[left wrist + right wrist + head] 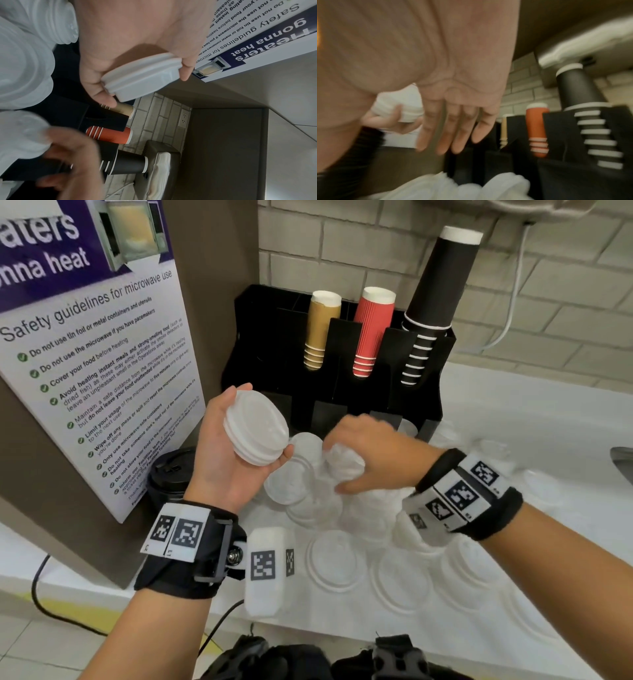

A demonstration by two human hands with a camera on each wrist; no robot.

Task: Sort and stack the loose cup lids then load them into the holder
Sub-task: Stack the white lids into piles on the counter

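Partway: left hand (224, 453) grips small lid stack (257, 429); right hand (370, 453) fingers straight, released, over loose lids (329, 563); holder (308, 402) beyond fingertips seems unloaded.

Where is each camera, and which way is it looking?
Head: up on the person's head, looking down at the counter; both forearms show, the left hand holding a stack of white lids, the right hand over the loose lids.
Left wrist: on the left wrist, looking along the palm at the stack of white lids.
Right wrist: on the right wrist, looking along straight fingers toward the black holder.
Shared: all three show the red cups.
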